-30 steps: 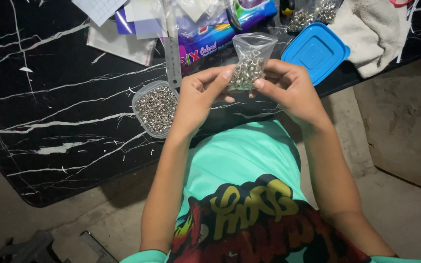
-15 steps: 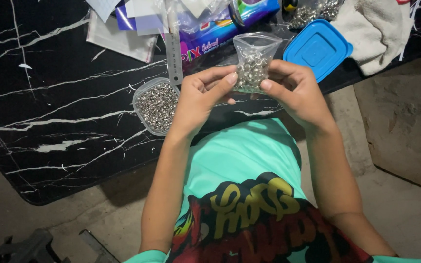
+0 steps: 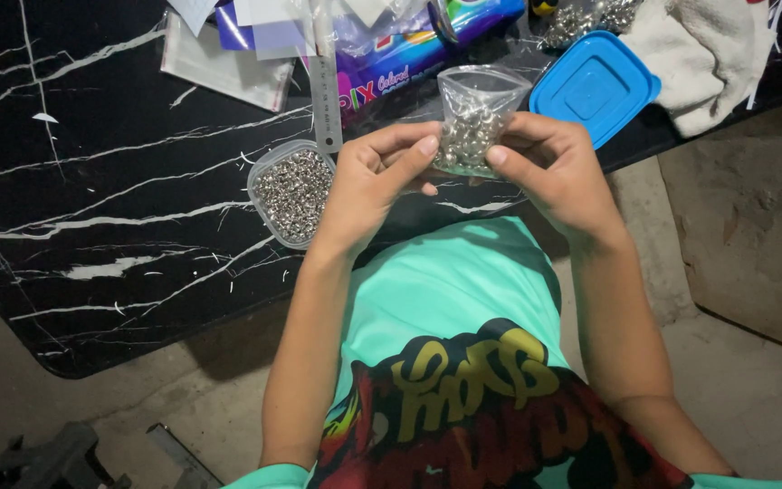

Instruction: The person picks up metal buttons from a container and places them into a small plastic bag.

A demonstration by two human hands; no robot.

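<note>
Both hands hold a small clear plastic bag (image 3: pixel 472 118) partly filled with tiny silver metal pieces, upright above the edge of a black marbled table (image 3: pixel 92 181). My left hand (image 3: pixel 373 181) pinches the bag's lower left side with thumb and fingers. My right hand (image 3: pixel 554 172) grips its lower right side. Just left of my left hand, a clear plastic tub (image 3: pixel 293 192) full of the same silver pieces sits on the table.
A blue tub lid (image 3: pixel 595 86) lies to the right of the bag, next to a white cloth (image 3: pixel 708 54). A metal ruler (image 3: pixel 325 81), colourful packets (image 3: pixel 391 54) and paper sheets (image 3: pixel 228 63) lie at the far side. A bare floor (image 3: pixel 753 272) shows below.
The bag has been lifted slightly and held more upright between both hands. The hands stay close together at its lower part.
</note>
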